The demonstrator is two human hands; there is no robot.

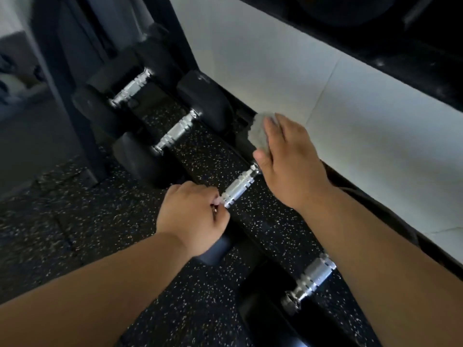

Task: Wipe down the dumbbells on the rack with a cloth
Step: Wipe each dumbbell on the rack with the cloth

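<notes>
Black rubber floor flecked with white fills the left of the view, and a white wall runs diagonally down the right. The same flecked surface shows under the dumbbell handles; whether that is floor or a shelf of the rack cannot be told.

The dumbbell being cleaned lies with its chrome handle slanting from lower left up to the right, its far end toward the wall. The grey cloth is bunched over that far head. The right hand lies on top of it, fingers reaching over the cloth and the thumb closed against its near side, so the cloth is grasped and pressed down. This hand is just beside the wall, with little room beyond it. The left hand is clenched round the handle's near end, above the dark near head.

Three more dumbbells lie parallel to it in a row along the wall: two farther away, and one nearer, under the right forearm. A dark upright post stands at the far left end of the row.
</notes>
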